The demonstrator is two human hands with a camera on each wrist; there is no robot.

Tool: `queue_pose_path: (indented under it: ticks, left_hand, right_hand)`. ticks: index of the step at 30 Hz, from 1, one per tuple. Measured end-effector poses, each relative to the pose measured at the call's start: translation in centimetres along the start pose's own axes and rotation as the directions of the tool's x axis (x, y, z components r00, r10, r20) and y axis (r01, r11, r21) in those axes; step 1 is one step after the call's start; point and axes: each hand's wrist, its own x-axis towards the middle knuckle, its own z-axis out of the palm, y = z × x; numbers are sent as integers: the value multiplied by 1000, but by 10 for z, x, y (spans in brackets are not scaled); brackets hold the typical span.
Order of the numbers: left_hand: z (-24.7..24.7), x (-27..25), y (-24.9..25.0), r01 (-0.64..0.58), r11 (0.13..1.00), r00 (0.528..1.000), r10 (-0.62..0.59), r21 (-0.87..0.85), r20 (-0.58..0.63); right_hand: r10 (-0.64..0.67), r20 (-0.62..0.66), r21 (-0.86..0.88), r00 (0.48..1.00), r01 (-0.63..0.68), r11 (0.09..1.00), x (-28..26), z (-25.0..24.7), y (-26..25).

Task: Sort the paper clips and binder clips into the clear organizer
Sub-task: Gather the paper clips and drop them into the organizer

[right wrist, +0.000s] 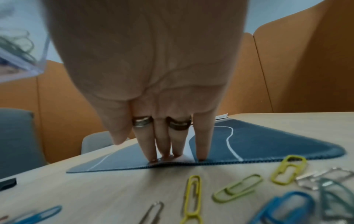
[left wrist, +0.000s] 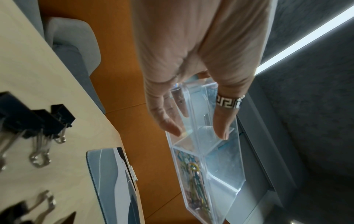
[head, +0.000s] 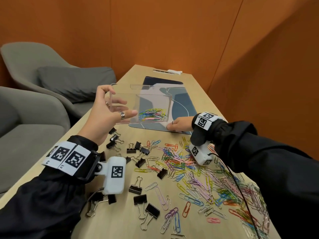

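- Centre frame, the left hand [head: 107,109] grips a clear acrylic organizer [head: 151,102] in the air, tilted, fingers curled round its end; the coloured clips inside could spill.
- Right of it, the right hand [head: 179,125] presses straight fingertips [right wrist: 201,156] on a blue-grey mat [head: 183,107], which could buckle.
- Below, loose coloured paper clips [head: 198,178] and black binder clips [head: 139,199] cover the wooden table [head: 120,221]; sleeves could sweep them off.

We see bare table [head: 110,219] only by our left wrist. Ahead of it, black binder clips [head: 138,200] dot the way. Under and beside our right arm, a dense spread of paper clips [head: 198,180] leaves no gaps. Beyond our right hand [head: 179,124], the mat [head: 186,104] lies open w/ the organizer [head: 146,104] held aloft in our left hand [head: 105,114].
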Motion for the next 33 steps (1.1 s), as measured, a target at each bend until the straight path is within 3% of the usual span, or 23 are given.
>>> queue_pose_path:
  ticks: [5,9,11,14,19,22,25,28,30,33]
  left_hand:
    - [3,0,-3,18,1000,1000,-18,-4,13]
    - [4,-2,-4,28,1000,1000,-27,-10,11]
    - [4,-2,-4,33,999,999,-33,-14,11]
    - [5,-2,-3,42,999,999,-42,-18,15]
    - [7,-3,-4,51,999,998,-50,-12,39]
    - [8,-4,-5,56,998,997,-56,1,54]
    - [9,-4,-6,52,999,997,-52,2,65]
    - [9,-4,-5,51,999,996,-51,4,71]
    - [8,-4,-3,48,999,996,-48,4,73]
    - [6,-4,-2,45,999,997,-44,-2,67]
  right_hand:
    - [-27,48,4,998,27,1000,-22,2,15]
    - [-67,113,261,991,35,965,-45,6,35]
    - [-49,51,419,997,23,908,-53,3,49]
    - [95,-58,523,994,-51,851,-61,-6,74]
    - [368,-92,458,925,-288,841,-61,1,123]
    - [433,-6,344,901,-405,847,-56,14,144]
    - [388,55,328,920,-384,863,-64,21,132]
    - [294,86,498,952,-297,815,-70,24,118]
    - [278,52,574,959,-257,778,-76,22,114]
    - [370,-69,512,927,-285,810,-79,19,119]
